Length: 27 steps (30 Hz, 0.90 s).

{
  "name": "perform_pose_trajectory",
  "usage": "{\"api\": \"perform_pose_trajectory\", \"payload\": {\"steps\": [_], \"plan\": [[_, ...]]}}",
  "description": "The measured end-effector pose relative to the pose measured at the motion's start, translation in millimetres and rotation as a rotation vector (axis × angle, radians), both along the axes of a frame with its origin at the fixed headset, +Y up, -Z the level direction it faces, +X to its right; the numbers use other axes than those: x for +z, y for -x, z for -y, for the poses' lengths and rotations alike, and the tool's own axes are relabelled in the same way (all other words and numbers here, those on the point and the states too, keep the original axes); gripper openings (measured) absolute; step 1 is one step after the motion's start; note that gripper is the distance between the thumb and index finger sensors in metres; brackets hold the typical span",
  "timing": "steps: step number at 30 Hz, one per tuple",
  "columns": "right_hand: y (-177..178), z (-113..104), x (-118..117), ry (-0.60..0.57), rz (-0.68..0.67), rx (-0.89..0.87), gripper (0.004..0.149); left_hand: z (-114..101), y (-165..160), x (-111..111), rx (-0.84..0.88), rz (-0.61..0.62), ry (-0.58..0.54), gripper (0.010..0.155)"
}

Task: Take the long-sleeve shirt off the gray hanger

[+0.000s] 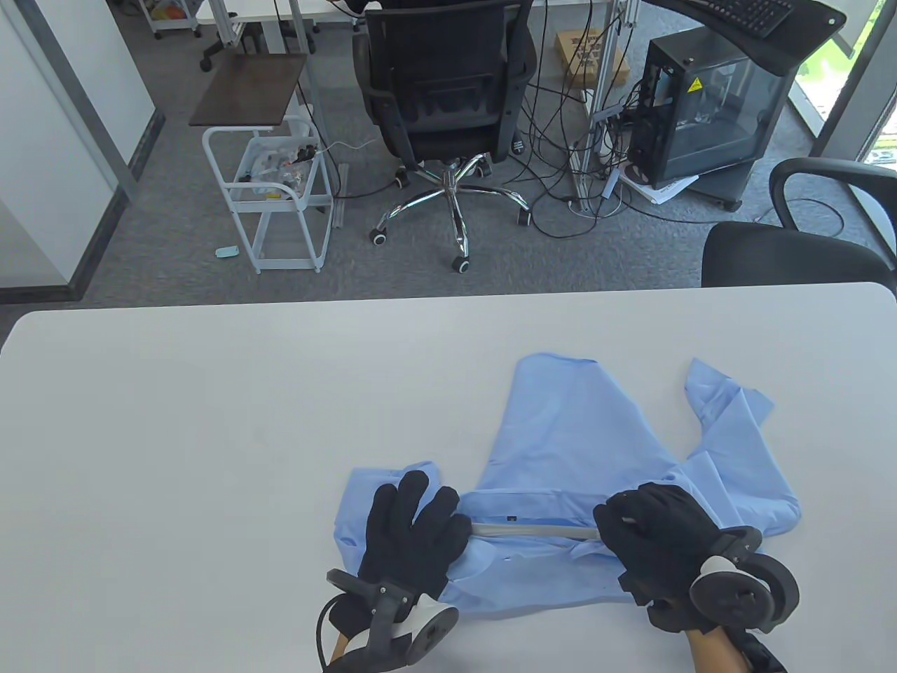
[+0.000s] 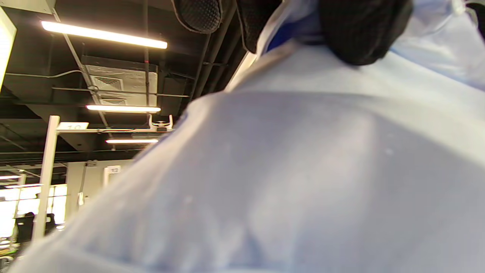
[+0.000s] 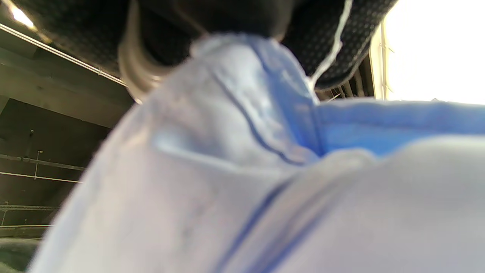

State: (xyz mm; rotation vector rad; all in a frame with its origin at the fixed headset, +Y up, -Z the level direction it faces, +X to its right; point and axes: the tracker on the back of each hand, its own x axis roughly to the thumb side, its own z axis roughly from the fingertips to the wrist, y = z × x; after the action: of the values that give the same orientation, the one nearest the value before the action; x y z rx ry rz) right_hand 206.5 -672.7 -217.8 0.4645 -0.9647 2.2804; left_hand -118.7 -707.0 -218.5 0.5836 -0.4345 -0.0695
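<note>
— Right now, where does it stand?

— Mid-removal, I'd say. The pale blue long-sleeve shirt [image 1: 574, 456] lies crumpled on the white table [image 1: 210, 420], near its front edge, with the gray hanger [image 1: 536, 531] still inside; only a strip of its bar shows at the collar opening.

— And the hands?

— The left hand [image 1: 413, 536] rests spread flat on the shirt's shoulder. The right hand [image 1: 655, 536] grips cloth at the hanger's other end (whether the bar too, I can't tell).

— Next?

— Probably pinning the fabric and drawing the hanger out through the neck.
</note>
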Motion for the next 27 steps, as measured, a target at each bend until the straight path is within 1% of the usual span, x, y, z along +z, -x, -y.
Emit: {"api": "perform_pose_trajectory", "payload": {"steps": [3, 5, 12, 20, 23, 27], "plan": [[-4.3, 0.0, -0.6, 0.001, 0.021, -0.001, 0.036, 1.6, 2.3, -4.1, -0.004, -0.04, 0.033, 0.05], [-7.2, 0.2, -0.9, 0.004, 0.026, -0.021, 0.036, 1.2, 4.1, -5.3, 0.001, -0.059, 0.034, 0.052], [-8.8, -0.1, -0.5, 0.004, 0.03, -0.029, 0.036, 1.1, 7.3, -7.7, 0.024, -0.058, 0.048, 0.052], [-19.9, -2.2, 0.0, 0.011, 0.039, -0.066, 0.036, 2.3, 10.2, -9.4, 0.037, -0.06, 0.058, 0.052], [-26.5, -3.1, -0.1, 0.018, 0.033, -0.104, 0.036, 2.6, 14.5, -11.5, 0.074, -0.072, 0.113, 0.053], [-32.3, -4.6, 1.0, 0.013, 0.038, -0.122, 0.036, 2.8, 17.9, -13.0, 0.096, -0.07, 0.099, 0.053]]}}
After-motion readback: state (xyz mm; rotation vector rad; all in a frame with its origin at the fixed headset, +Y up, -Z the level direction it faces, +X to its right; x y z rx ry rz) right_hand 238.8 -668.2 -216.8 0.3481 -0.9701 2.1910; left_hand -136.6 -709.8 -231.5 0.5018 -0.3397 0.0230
